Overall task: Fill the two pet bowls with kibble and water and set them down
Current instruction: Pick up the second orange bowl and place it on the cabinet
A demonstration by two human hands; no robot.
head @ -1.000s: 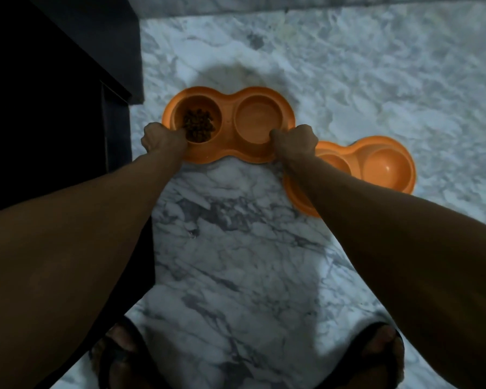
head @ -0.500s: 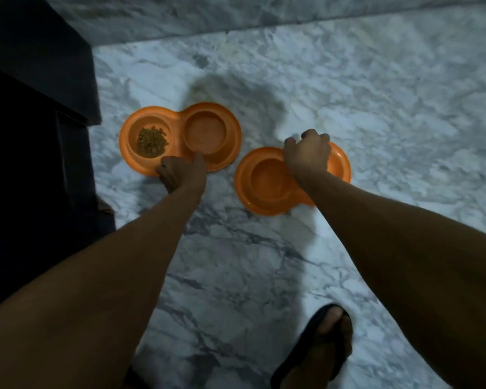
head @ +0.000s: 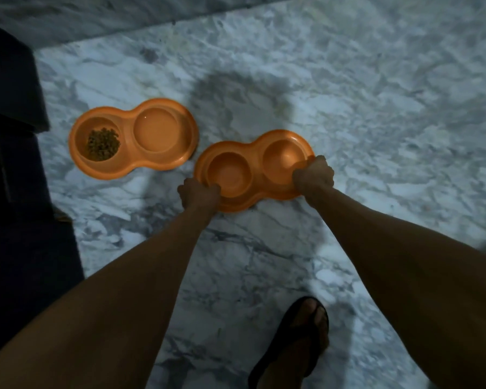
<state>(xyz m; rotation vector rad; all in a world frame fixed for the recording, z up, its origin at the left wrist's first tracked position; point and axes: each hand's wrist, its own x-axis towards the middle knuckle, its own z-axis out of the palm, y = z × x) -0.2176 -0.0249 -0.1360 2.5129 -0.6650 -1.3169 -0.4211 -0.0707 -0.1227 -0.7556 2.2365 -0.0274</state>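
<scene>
Two orange double pet bowls are on the marble floor. The left bowl [head: 129,161] sits free, with brown kibble [head: 103,144] in its left cup and what looks like water in its right cup. To its right is the second bowl [head: 254,161], both of its cups bare. My left hand [head: 198,193] grips that bowl's near left rim, fingers curled over the edge. My right hand [head: 314,175] grips its right rim the same way.
Dark furniture [head: 14,164] stands along the left edge, close to the filled bowl. My foot in a black sandal [head: 295,343] is on the floor near the bottom. A marble skirting [head: 124,18] runs along the top. White-grey marble floor spreads to the right.
Both hands let go of the filled bowl, now lying on the floor at left. They moved right and took hold of the second bowl's two ends.
</scene>
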